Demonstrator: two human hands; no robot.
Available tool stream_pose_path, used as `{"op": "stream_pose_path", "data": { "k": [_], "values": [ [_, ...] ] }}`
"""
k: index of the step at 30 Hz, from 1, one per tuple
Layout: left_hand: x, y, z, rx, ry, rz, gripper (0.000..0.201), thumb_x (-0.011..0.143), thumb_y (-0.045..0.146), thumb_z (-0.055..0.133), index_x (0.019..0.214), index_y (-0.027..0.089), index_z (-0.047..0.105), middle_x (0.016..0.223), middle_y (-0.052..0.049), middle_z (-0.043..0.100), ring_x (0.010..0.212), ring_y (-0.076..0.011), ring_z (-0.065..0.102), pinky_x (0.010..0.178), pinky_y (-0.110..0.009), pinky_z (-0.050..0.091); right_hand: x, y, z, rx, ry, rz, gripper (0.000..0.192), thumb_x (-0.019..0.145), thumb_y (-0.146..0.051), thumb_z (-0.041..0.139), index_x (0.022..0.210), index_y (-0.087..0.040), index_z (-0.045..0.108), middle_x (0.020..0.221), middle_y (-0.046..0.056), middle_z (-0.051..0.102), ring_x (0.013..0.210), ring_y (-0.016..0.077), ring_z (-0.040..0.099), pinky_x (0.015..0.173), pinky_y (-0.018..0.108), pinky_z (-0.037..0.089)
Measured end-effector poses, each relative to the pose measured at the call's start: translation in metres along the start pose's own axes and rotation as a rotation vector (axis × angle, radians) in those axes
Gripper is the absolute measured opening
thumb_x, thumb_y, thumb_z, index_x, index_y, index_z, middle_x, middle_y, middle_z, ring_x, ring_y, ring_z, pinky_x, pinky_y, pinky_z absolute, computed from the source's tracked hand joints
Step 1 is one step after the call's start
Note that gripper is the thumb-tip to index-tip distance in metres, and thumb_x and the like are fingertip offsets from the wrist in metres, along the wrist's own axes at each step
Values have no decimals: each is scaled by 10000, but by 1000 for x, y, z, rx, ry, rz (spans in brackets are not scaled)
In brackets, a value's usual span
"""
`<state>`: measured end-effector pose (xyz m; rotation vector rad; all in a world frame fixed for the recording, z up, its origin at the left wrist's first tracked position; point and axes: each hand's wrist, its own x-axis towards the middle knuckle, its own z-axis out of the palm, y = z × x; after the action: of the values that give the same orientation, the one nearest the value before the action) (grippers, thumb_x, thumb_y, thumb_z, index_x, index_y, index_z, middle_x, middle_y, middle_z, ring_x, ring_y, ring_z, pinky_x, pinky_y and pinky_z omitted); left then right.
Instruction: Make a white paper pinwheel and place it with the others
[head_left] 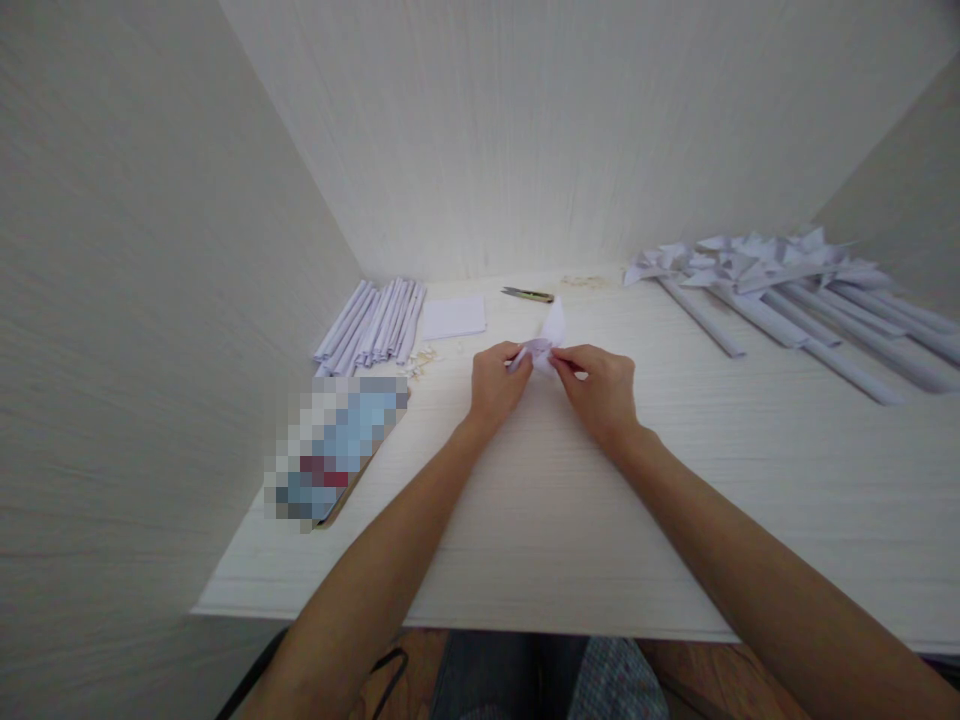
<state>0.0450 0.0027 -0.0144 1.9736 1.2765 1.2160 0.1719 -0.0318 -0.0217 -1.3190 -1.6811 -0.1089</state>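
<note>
Paper piece (546, 345): small folded white sheet, held just above the worktop (525, 520) in front of me, one pointed flap sticking up toward the back wall.
Left hand (496, 382): fingertips pinched on the left edge of the paper piece.
Right hand (600, 390): thumb and forefinger pinched on its right side, the two hands almost touching.
Step in hand: I judge this a fold being pressed or pulled into shape, midway through one piece.
Next move calls for: a steady pinch on both sides and a light pull, so the thin paper creases and does not tear.
Flat sheet (454, 317): lies behind my left hand, apart from it.
Cutter (528, 294): near the back wall, untouched.
Rolled paper tubes (375, 320): bundled at the back left.
Finished pieces on tubes (787, 290): heaped at the right, well apart from my hands.
</note>
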Motion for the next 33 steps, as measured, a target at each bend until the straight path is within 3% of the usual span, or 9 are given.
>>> {"op": "stream_pose_path", "data": {
  "k": [8,23,33],
  "values": [
    [0,-2,1,14,9,-8,166,711,181,483,632,143,624,637,-3,614,619,-114,530,567,-216,399,0,0,1,-70,3,-2,192,775,-160,461,819,-161,648,809,69,691,672,174,627,653,296,474],
    [0,1,1,-21,4,14,165,707,154,493,706,138,657,691,-21,644,654,-119,555,609,-227,425,0,-7,-1,-338,-169,33,243,863,-261,377,732,-150,548,720,75,612,617,168,527,534,266,319],
    [0,-2,2,-53,-16,40,167,705,162,495,731,137,659,734,-34,655,683,-121,569,611,-223,445,0,-6,-2,-242,-114,-4,223,856,-207,377,696,-164,526,706,70,603,651,165,528,561,259,339]
  ]
}}
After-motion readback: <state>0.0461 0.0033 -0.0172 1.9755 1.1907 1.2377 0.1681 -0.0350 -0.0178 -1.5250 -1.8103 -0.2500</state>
